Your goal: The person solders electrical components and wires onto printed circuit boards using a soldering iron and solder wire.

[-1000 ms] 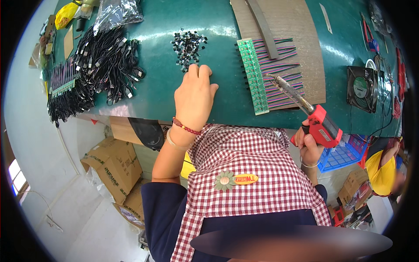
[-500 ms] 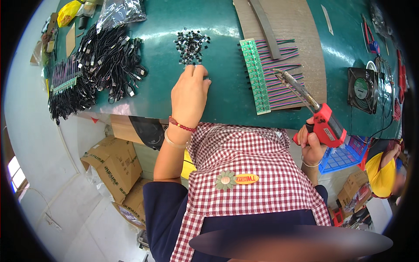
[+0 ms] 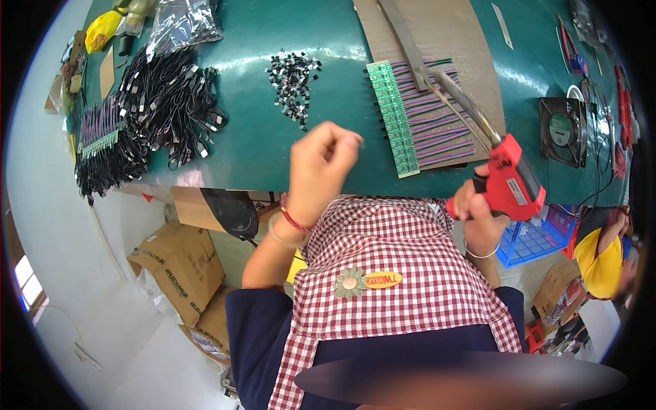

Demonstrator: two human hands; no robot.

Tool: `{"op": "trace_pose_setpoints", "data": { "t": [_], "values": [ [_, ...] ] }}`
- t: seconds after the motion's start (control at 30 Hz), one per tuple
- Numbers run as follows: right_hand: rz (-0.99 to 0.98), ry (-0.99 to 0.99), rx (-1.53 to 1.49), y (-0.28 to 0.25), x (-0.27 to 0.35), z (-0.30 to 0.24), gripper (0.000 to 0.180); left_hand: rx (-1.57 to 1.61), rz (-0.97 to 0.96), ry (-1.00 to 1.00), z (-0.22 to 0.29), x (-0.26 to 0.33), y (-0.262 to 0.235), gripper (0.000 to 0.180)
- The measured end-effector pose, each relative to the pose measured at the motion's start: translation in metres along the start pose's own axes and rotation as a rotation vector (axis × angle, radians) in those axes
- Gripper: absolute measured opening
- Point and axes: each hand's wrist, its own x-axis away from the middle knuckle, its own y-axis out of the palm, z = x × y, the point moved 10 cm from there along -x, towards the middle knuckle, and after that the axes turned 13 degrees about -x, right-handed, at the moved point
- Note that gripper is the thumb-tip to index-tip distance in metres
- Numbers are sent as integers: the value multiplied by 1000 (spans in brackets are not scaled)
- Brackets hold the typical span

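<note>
My left hand (image 3: 322,164) is closed in a pinch above the green table, thumb against fingers. A tiny dark bit peeks out at the fingertips, looking like one small connector from the pile of small black-and-silver connectors (image 3: 290,82) just beyond. My right hand (image 3: 478,217) is wrapped round the red handle of a soldering gun (image 3: 512,179). The gun's metal barrel points away and to the left, its tip over the striped wires (image 3: 437,130). These wires run from a strip of green circuit boards (image 3: 391,119), lying on a brown board (image 3: 488,102).
A grey metal bar (image 3: 403,41) rests across the brown board. Black cables (image 3: 171,109) are heaped at the left beside a clear plastic bag (image 3: 184,27). On the right stand a black fan (image 3: 562,132) and a blue basket (image 3: 533,242); another person in yellow (image 3: 598,263) sits beyond.
My left hand has left the connector pile, coming nearer and to the right with its fingers pinched. The soldering gun has tilted and its tip has moved up over the wires.
</note>
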Motion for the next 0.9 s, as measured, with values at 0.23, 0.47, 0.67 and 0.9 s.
{"op": "trace_pose_setpoints", "data": {
  "t": [0.23, 0.47, 0.67, 0.9],
  "values": [
    [-295, 126, 249, 55, -3, 13, 39, 179, -136, 239, 47, 34, 63, 2],
    [-315, 105, 373, 50, -3, 13, 30, 30, -192, 275, 58, 35, 59, 3],
    [-302, 138, 590, 36, 0, 28, 5, -228, -336, 340, 59, 37, 64, 4],
    [-86, 62, 118, -28, 6, 9, 33, 210, -452, -206, -27, -3, 64, 5]
  ]
}}
